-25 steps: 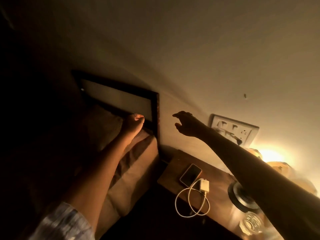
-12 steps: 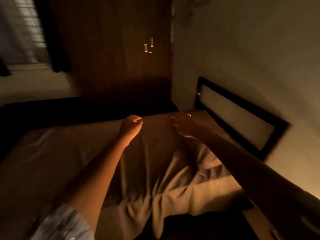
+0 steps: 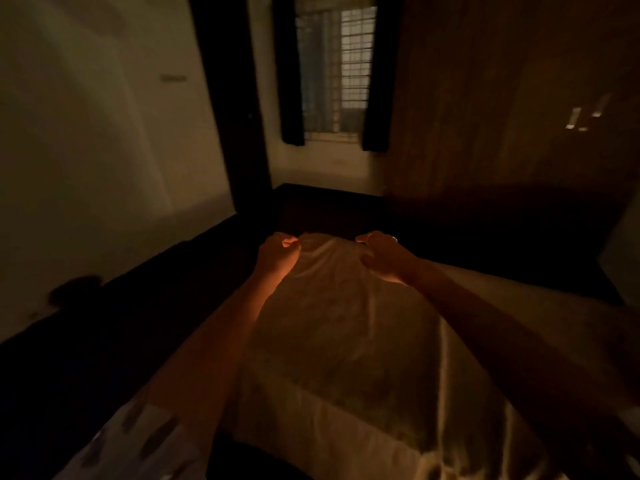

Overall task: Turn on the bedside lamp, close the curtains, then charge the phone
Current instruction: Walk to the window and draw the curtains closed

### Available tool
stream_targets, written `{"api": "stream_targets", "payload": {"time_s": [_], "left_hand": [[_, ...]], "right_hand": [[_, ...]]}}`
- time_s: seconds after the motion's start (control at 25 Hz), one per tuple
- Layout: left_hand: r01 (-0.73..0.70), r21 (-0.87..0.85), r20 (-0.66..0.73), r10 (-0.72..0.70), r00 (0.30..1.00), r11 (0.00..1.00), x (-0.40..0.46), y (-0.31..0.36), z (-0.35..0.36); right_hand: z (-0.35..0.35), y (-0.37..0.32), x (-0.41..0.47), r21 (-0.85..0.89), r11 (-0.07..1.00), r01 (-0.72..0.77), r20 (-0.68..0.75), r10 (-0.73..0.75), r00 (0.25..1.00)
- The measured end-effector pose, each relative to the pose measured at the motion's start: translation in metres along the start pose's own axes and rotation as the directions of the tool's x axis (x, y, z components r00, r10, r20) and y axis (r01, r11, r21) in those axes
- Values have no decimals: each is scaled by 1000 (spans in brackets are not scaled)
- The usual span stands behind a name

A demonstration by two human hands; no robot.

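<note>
The barred window (image 3: 341,74) is on the far wall, with a dark curtain (image 3: 289,81) pulled aside on its left and another dark curtain (image 3: 379,81) on its right, so the panes show between them. My left hand (image 3: 278,256) is a closed fist held out over the bed. My right hand (image 3: 382,258), wearing a ring, has its fingers curled down beside it. Both hover near the far edge of the beige bed sheet (image 3: 346,341); I cannot tell whether they touch it. The lamp and the phone are out of view, and warm light comes from behind me.
A tall wooden wardrobe (image 3: 502,116) fills the right side. A dark door or panel (image 3: 235,109) stands left of the window. A pale wall (image 3: 97,133) runs along the left. Dark floor lies between the bed and the window.
My view has swung left, from the nightstand and headboard across the bed to the window. Both arms stay stretched out in front, and the right hand's fingers have curled in.
</note>
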State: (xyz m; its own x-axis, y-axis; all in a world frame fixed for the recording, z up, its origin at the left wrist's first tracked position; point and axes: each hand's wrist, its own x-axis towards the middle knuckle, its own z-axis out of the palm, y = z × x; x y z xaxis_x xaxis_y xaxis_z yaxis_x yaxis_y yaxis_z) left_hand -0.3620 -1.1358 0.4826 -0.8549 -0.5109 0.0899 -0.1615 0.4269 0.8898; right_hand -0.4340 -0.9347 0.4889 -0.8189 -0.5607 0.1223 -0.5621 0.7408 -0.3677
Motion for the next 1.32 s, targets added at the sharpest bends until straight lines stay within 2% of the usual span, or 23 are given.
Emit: {"api": "stream_targets", "payload": {"time_s": [0.08,0.24,0.4,0.6,0.76,0.96,1.32], "left_hand": [[64,56,-98,-58,994,996,11,-22,-54],[173,-7,-242,-169,955,985,27,-61,-139],[235,82,-390,-186,902,969,41,-80,-208],[226,-10,-542,-195,817,974,91,-87,-287],[217,-48,-632,-197,749,975,137,-98,-352],[218,-75,-665,-212,716,973,196,-135,-411],[204,22,-586,-153,796,979,358,-194,-566]], "right_hand": [[22,-41,40,6,996,93,41,-93,995],[60,-115,108,83,974,212,119,-221,968],[86,-186,177,102,915,391,168,-403,900],[93,-260,264,146,835,531,171,-550,817],[95,-327,338,166,774,611,112,-631,768],[132,-395,407,158,731,664,109,-681,724],[189,-530,562,240,792,562,8,-580,814]]}}
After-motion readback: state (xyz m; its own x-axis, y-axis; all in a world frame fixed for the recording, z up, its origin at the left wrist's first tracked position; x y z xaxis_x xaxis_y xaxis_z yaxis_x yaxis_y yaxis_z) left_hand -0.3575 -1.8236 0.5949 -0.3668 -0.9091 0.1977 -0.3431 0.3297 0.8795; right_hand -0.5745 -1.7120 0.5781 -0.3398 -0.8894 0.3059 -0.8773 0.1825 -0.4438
